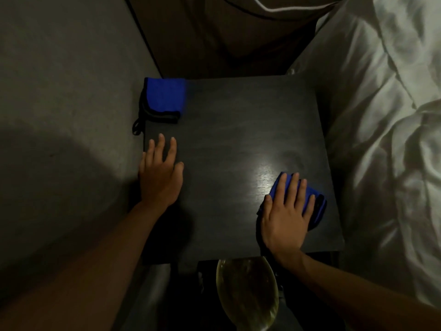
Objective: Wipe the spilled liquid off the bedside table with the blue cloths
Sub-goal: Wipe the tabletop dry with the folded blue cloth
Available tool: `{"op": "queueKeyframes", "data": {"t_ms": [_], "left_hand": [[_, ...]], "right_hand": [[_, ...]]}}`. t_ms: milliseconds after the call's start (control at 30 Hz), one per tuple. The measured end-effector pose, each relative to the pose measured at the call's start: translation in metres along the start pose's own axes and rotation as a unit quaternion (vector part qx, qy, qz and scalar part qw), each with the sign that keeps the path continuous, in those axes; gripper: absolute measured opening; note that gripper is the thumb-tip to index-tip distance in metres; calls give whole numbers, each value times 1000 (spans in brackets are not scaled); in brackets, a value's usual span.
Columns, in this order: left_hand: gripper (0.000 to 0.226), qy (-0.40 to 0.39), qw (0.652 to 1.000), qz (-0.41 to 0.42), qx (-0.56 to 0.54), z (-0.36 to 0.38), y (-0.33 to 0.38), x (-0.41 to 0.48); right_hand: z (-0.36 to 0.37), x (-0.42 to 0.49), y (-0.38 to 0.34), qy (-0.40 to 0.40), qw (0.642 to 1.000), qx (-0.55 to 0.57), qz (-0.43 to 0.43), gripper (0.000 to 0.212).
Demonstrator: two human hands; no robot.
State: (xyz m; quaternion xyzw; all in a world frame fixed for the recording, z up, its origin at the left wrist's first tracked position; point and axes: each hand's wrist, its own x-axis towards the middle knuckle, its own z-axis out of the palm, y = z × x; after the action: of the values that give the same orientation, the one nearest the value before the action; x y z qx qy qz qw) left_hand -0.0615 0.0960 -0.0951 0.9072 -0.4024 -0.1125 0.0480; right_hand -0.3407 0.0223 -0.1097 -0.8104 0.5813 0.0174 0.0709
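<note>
The dark wooden bedside table (233, 120) fills the middle of the view. My right hand (287, 211) presses flat, fingers straight, on a folded blue cloth (318, 206) near the table's front right corner. A faint wet smear (290, 158) shows in the light patch just beyond that cloth. A second folded blue cloth (164, 99) with dark trim lies at the back left corner, its loop hanging over the edge. My left hand (161, 173) rests flat on the table's left side, below that cloth, holding nothing.
A bed with rumpled white sheets (386, 115) runs along the table's right side. A grey wall (66, 91) stands on the left. A rounded glass object (247, 295) sits below the table's front edge. A dark headboard (226, 39) lies behind.
</note>
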Motion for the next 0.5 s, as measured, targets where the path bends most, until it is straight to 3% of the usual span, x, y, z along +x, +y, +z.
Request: {"op": "queueKeyframes", "data": {"t_ms": [500], "left_hand": [[56, -22, 999, -21, -39, -20, 0, 5]], "right_hand": [[7, -40, -90, -4, 999, 32, -24, 65]]}}
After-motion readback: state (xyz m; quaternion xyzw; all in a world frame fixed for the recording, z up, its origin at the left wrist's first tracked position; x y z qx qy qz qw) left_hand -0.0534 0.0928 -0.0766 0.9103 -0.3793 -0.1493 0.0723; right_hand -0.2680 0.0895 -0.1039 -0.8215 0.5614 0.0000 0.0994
